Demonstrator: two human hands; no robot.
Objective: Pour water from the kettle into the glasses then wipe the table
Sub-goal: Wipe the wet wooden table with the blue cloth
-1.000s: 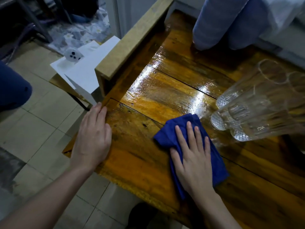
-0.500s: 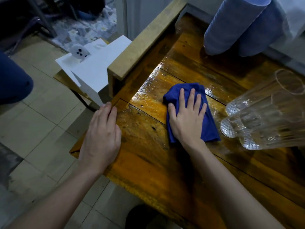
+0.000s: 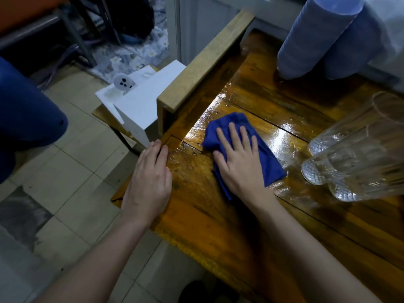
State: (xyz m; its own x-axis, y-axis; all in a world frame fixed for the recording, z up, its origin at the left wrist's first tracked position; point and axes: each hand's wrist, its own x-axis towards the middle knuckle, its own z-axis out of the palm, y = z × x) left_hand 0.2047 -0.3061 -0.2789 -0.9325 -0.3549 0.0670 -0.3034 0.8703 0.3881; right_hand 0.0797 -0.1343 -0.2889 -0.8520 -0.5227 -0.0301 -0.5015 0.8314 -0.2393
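Blue cloth under right hand, nearer the table edge than before

Beige tiled floor over at 9 o'clock, floral mat up around 11, white box beside the raised wooden ledge.

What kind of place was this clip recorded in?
Probably a room in a home, not a lab. A varnished wooden table stands on a tiled floor, with drinking glasses on it and a floral mat beyond.
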